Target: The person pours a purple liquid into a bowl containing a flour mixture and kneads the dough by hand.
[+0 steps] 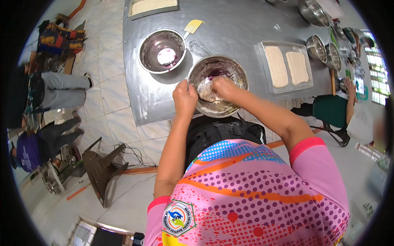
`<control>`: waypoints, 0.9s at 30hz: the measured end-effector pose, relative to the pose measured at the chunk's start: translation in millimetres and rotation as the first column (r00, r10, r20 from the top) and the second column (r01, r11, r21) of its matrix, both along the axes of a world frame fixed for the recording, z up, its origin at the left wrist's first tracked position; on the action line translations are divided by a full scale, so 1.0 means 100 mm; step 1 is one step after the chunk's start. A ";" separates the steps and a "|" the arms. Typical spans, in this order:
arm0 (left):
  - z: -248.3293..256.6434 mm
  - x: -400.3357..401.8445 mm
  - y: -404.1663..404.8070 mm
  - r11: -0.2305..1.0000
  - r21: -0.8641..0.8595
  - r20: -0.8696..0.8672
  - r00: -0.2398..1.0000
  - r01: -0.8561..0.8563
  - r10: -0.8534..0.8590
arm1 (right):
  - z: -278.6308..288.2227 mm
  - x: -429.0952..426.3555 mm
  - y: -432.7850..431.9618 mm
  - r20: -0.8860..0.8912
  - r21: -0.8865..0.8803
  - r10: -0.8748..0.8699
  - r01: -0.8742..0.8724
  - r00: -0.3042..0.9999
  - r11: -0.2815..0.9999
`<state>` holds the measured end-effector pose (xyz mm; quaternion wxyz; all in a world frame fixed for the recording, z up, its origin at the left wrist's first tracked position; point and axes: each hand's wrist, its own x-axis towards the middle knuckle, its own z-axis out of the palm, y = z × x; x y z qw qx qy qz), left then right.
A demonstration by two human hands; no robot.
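Note:
A stainless steel mixing bowl [243, 72] stands at the table's near edge, its inside smeared with purple and pale residue. My left hand [184, 97] grips its left rim, thumb over the edge. Inside the bowl is my right hand [226, 87], fingers curled down at a pale, blurred mass [207, 92] that looks like dough or flour mixture. Whether those fingers close on it or on a tool cannot be made out. Deep purple matter [215, 73] lies beyond the hand. Just behind the bowl rests a wire whisk [200, 48].
Left of the bowl are a second, purple-smeared metal bowl [147, 58] and a yellow-bladed spatula [194, 26]. A metal pan [291, 89] on the right holds two flat dough slabs. Another pan [154, 13] sits at the far left. Several bowls [316, 49] line the right; people stand both sides.

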<state>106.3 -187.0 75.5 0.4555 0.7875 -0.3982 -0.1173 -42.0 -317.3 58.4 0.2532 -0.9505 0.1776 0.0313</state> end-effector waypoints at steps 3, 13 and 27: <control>0.06 -0.02 -0.04 0.998 0.057 0.029 1.000 -0.003 0.001 | -0.05 0.22 -0.28 0.071 -0.040 -0.131 0.134 0.989 0.990; 0.11 -0.12 -0.12 0.986 0.125 0.065 0.992 -0.112 0.105 | -0.10 0.04 -0.15 0.187 -0.288 0.388 -0.328 0.902 0.900; 0.02 -0.47 -0.22 0.884 -0.001 -0.045 0.883 -0.467 0.467 | 0.05 0.11 -0.14 -0.290 -0.195 -0.042 -0.016 0.956 0.981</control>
